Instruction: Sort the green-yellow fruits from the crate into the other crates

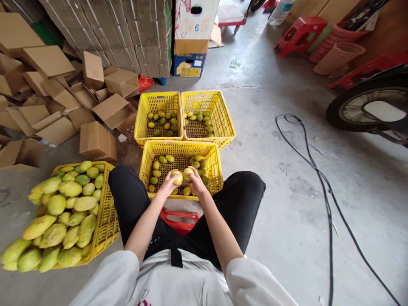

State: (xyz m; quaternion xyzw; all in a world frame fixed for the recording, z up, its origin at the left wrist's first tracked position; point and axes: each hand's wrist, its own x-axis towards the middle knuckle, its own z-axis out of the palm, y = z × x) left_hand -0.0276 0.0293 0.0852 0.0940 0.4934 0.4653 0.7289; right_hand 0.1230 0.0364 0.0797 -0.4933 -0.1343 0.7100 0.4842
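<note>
My left hand (168, 184) is closed around a yellow papaya (177, 178). In my right hand (196, 184) is another yellow-green papaya (188, 174), held close beside the first; whether the two touch I cannot tell. Both hands are above the front yellow crate (219, 170), which stands between my knees. Several green and yellow papayas lie on its bottom in groups along the left and right sides, partly hidden by my hands. Beside my left knee, a tilted yellow crate (106, 221) is heaped with larger-looking papayas (68, 204).
Two more yellow crates, back left (140, 123) and back right (228, 123), hold several papayas each. Cardboard boxes (98, 138) are piled at left. Black cable (321, 178) crosses the floor at right, near a motorcycle wheel (360, 106). A red stool (180, 219) is under me.
</note>
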